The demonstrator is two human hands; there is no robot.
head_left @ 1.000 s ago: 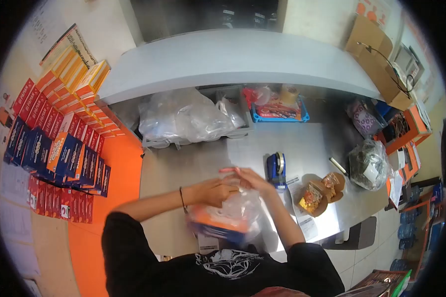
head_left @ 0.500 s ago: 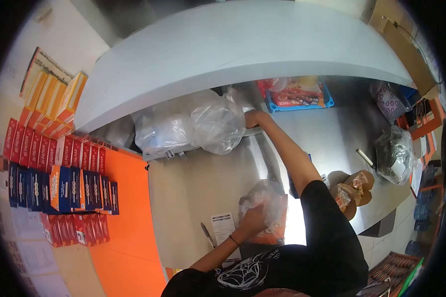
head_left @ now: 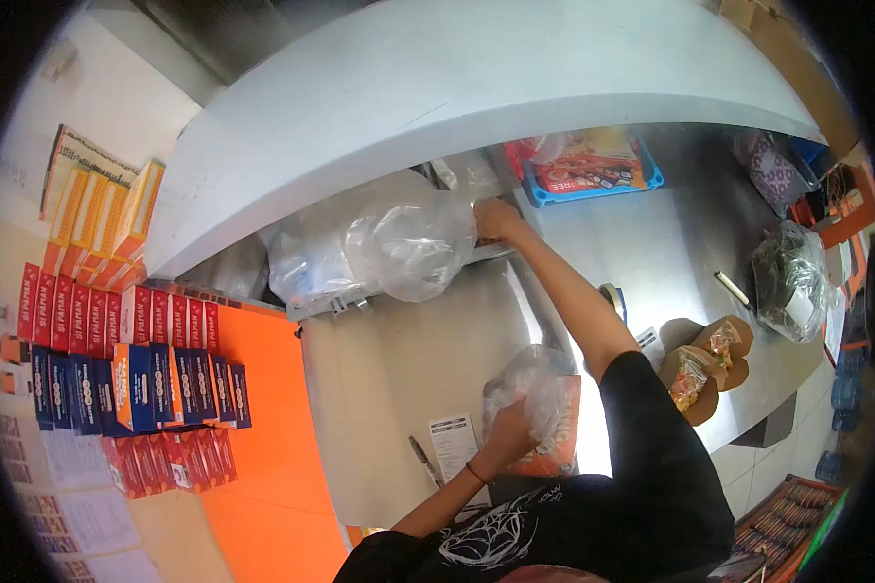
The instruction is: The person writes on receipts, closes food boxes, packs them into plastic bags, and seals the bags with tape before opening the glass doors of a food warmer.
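Note:
My left hand [head_left: 510,435] is closed on a crumpled clear plastic bag [head_left: 540,374]. Under and around that bag lies an orange package with white lettering [head_left: 562,428], partly covered by plastic and my hand. My right arm stretches far forward, and my right hand [head_left: 496,220] has its fingers curled against the edge of a pile of clear plastic bags [head_left: 413,238]. Its fingertips are partly hidden by the plastic. Beside my left forearm lie a printed slip [head_left: 453,442] and a pen [head_left: 425,461].
A blue tray [head_left: 598,192] with red packets stands at the back. To the right are brown food boxes [head_left: 707,369], a marker [head_left: 733,289] and a dark plastic bag [head_left: 792,282]. Stacked cartons [head_left: 156,384] line the left; a pale overhanging shelf [head_left: 476,87] spans the counter.
The whole view has shifted slightly, carrying the counter items a little rightward. Both hands keep nearly the same places, the left at the orange package and the right at the bag pile.

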